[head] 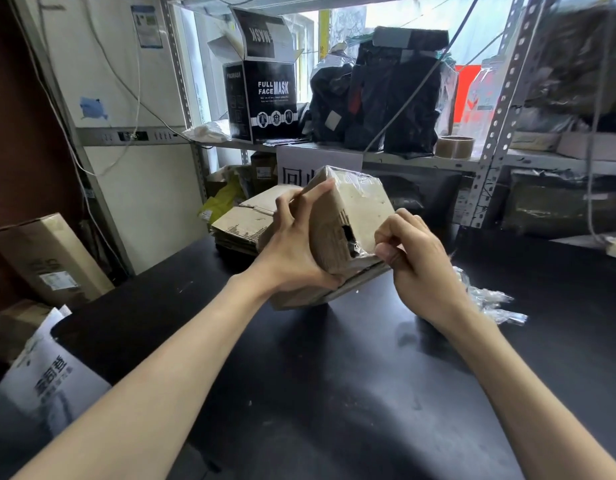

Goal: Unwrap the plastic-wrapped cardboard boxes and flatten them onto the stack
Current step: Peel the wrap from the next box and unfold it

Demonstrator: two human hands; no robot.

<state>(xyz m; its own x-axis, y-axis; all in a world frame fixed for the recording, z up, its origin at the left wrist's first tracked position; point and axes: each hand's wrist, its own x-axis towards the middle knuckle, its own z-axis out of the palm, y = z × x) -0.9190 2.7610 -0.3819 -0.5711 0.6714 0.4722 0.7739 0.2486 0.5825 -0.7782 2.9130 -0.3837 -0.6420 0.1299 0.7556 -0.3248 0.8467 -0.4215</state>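
A small worn cardboard box [356, 216], still covered with clear plastic wrap on its top and right side, is held tilted above the black table [299, 393]. My left hand [294, 244] grips its left side, fingers curled over the upper edge. My right hand [414, 258] pinches the plastic wrap at the box's lower right corner. Behind the box lies a stack of flattened cardboard [240, 226] on the table's far edge. The box has a torn dark hole in its front face.
Crumpled clear plastic [490, 299] lies on the table to the right. A metal shelf [420, 159] behind holds a black mask box [261, 98], black bags and a tape roll [453, 147]. Cartons and a white bag [53, 372] stand at the left.
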